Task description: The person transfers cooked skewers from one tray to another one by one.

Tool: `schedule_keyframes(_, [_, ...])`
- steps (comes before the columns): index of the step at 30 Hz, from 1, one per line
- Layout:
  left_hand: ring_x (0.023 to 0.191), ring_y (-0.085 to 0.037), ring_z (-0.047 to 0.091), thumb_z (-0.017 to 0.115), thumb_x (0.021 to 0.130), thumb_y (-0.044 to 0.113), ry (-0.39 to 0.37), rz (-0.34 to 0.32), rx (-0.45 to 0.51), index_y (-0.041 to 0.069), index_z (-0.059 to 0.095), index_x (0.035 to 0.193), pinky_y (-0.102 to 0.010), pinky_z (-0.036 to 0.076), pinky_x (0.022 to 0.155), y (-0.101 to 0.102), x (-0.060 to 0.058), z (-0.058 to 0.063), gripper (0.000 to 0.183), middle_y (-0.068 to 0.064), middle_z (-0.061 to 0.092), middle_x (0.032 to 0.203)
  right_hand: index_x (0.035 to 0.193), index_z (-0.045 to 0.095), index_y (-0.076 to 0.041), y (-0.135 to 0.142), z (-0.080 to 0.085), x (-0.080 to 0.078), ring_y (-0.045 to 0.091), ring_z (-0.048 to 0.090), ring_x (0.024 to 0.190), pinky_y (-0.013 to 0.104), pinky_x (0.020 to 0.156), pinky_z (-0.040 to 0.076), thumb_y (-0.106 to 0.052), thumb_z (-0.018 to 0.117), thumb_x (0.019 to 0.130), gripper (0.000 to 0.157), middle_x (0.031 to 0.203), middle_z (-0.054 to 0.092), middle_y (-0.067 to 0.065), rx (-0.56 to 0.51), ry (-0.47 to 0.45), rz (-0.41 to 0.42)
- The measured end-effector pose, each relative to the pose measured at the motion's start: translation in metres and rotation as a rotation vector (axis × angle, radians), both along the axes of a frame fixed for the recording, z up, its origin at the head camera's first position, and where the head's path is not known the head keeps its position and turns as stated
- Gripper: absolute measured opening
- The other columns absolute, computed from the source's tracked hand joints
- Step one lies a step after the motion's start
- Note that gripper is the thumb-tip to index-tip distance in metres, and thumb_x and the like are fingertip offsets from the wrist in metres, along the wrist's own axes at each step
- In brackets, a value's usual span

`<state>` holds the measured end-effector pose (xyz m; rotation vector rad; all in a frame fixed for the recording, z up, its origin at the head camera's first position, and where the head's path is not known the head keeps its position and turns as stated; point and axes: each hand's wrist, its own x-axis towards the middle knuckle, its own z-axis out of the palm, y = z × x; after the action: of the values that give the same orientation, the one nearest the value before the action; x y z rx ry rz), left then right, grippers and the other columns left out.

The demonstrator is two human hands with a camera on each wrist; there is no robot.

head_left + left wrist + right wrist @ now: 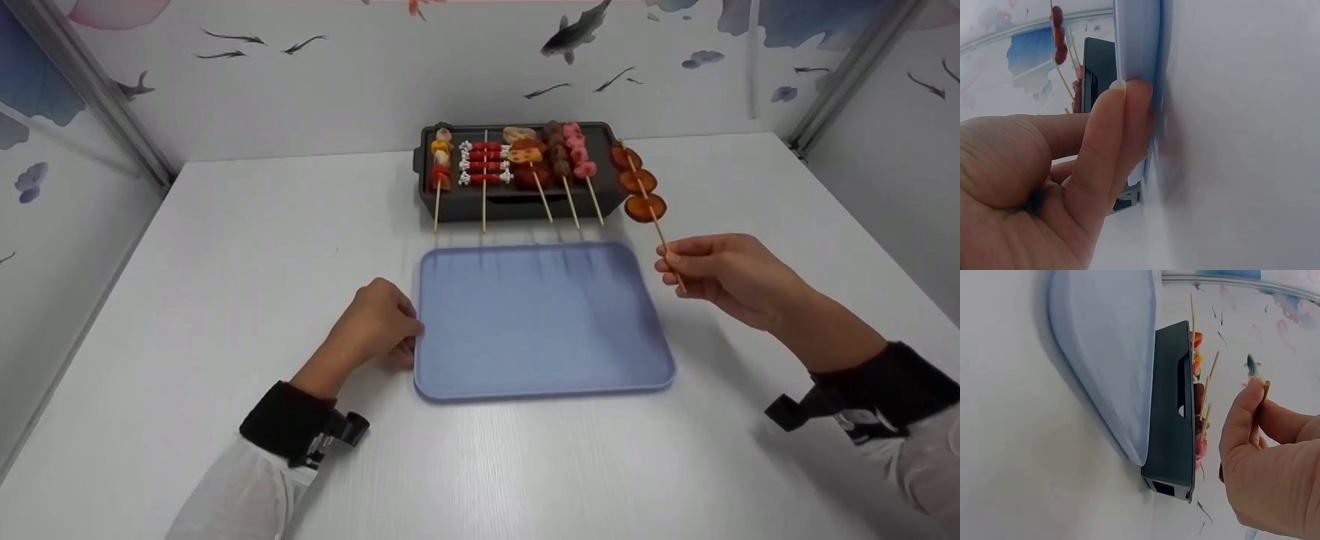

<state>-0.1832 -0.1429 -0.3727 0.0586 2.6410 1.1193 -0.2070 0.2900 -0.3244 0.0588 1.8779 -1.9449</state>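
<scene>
My right hand [739, 274] pinches the bare stick of a skewer [645, 208] with three round brown-orange slices, raised off the table beside the grill's right end. In the right wrist view only the stick's end [1266, 386] shows clearly between thumb and fingers. A shallow blue tray [540, 322] lies on the table, and my left hand [377, 322] pinches its left rim; the left wrist view shows thumb and fingertip together at the tray edge [1139, 39]. Behind the tray stands a black toy grill [469, 206].
Several skewers lie across the grill, sticks toward me: one of mixed pieces [441, 157], red-and-white ones [485, 165], a brown-orange stack [529, 161], dark balls [557, 150] and pink pieces [576, 146]. A patterned wall [360, 82] rises behind the white table [247, 247].
</scene>
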Motion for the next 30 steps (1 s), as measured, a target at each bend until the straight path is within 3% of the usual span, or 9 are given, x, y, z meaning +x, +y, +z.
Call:
schedule_keyframes(4, [0.051, -0.012, 0.065, 0.070, 0.088, -0.002, -0.019, 0.000, 0.032, -0.006, 0.074, 0.084, -0.023, 0.052, 0.051, 0.000, 0.000, 0.000, 0.007, -0.009, 0.070, 0.064, 0.114, 0.070, -0.002, 0.005, -0.007, 0.023, 0.016, 0.071, 0.086, 0.025, 0.076, 0.060, -0.014, 0.071, 0.097, 0.021, 0.102, 0.073, 0.011, 0.079, -0.009, 0.019])
schedule_keyframes(9, [0.048, -0.012, 0.064, 0.068, 0.087, -0.002, -0.033, 0.007, 0.045, -0.006, 0.074, 0.083, -0.023, 0.051, 0.047, -0.002, 0.001, 0.002, 0.008, -0.009, 0.068, 0.061, 0.121, 0.065, 0.005, 0.007, -0.015, 0.048, 0.016, 0.071, 0.087, 0.026, 0.077, 0.060, -0.016, 0.071, 0.097, 0.033, 0.105, 0.072, 0.013, 0.165, -0.020, 0.076])
schedule_keyframes(16, [0.048, -0.015, 0.066, 0.066, 0.090, -0.003, -0.093, 0.005, 0.083, -0.009, 0.072, 0.090, -0.024, 0.054, 0.048, -0.001, -0.001, 0.002, 0.009, -0.012, 0.069, 0.062, 0.126, 0.058, 0.013, 0.006, -0.029, 0.076, 0.017, 0.072, 0.087, 0.029, 0.077, 0.061, -0.015, 0.072, 0.096, 0.043, 0.105, 0.072, 0.015, 0.164, -0.073, 0.163])
schedule_keyframes(22, [0.047, -0.015, 0.066, 0.066, 0.090, -0.003, -0.089, 0.017, 0.076, -0.009, 0.072, 0.090, -0.024, 0.054, 0.047, -0.002, 0.000, 0.002, 0.008, -0.011, 0.069, 0.061, 0.125, 0.060, 0.012, 0.000, -0.041, 0.085, 0.018, 0.072, 0.086, 0.030, 0.077, 0.061, -0.015, 0.073, 0.095, 0.043, 0.102, 0.074, 0.014, 0.170, -0.128, 0.172])
schedule_keyframes(30, [0.048, -0.015, 0.066, 0.067, 0.089, -0.003, -0.078, 0.008, 0.075, -0.008, 0.072, 0.085, -0.024, 0.054, 0.047, -0.001, 0.001, 0.002, 0.008, -0.011, 0.069, 0.060, 0.121, 0.064, 0.010, -0.002, -0.051, 0.084, 0.017, 0.073, 0.083, 0.030, 0.075, 0.061, -0.016, 0.072, 0.096, 0.037, 0.098, 0.075, 0.011, 0.208, -0.108, 0.152])
